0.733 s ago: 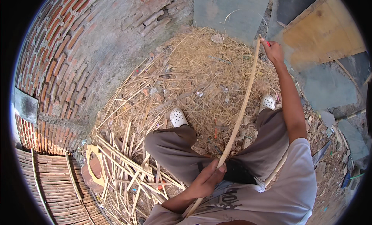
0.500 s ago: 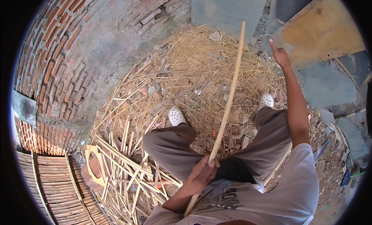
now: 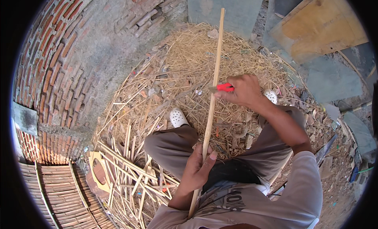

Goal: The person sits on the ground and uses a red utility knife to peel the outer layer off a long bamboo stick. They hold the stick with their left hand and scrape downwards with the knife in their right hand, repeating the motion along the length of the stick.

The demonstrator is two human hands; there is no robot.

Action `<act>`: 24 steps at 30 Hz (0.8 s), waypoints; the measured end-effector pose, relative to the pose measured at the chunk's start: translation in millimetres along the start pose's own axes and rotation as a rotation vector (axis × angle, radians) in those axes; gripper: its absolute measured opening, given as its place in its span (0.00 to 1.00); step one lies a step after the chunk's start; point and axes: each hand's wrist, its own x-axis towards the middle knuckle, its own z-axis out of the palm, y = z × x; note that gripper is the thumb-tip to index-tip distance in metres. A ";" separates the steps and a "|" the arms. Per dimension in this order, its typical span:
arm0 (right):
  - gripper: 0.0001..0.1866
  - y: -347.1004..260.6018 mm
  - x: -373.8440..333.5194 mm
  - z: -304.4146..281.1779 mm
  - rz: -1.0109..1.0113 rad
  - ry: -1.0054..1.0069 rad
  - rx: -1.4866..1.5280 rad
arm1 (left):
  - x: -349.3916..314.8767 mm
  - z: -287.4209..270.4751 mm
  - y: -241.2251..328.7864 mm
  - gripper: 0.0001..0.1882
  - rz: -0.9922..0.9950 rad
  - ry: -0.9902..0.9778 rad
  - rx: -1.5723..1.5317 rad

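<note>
A long, pale bamboo strip (image 3: 211, 118) runs from beside my body up across the straw-covered ground, tilted slightly right at its far end. My left hand (image 3: 197, 168) is closed around its lower part, thumb along the side. In my right hand (image 3: 246, 90) is a knife (image 3: 225, 87) with a red handle, gripped between thumb and fingers. Its short, dull blade meets the strip above the middle; whether it cuts in is too small to tell. My legs are bent and apart on either side of the strip.
Split bamboo pieces (image 3: 138, 170) lie heaped at the left, beside a yellow board with a cutout (image 3: 99, 172). A slatted bamboo panel (image 3: 59, 189) fills the lower left. Brick wall (image 3: 59, 63) rises behind; flat sheets (image 3: 323, 28) lean at the far right. Shavings (image 3: 197, 47) cover the ground.
My right hand has come from the far right in to the strip, its red-handled knife now visible. The strip has swung leftward at its far end, and my left hand has shifted slightly up and left.
</note>
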 end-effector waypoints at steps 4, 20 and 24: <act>0.38 6.0 0.6 1.0 0.032 -0.105 -0.022 | -0.6 1.0 -4.5 0.07 -0.011 0.001 -0.021; 0.39 71.5 39.7 -2.6 0.177 0.031 -0.176 | -10.0 7.3 -7.4 0.11 0.067 -0.059 0.123; 0.41 118.1 58.9 -12.5 0.355 0.070 -0.203 | -25.9 10.5 -10.6 0.12 -0.024 -0.123 0.089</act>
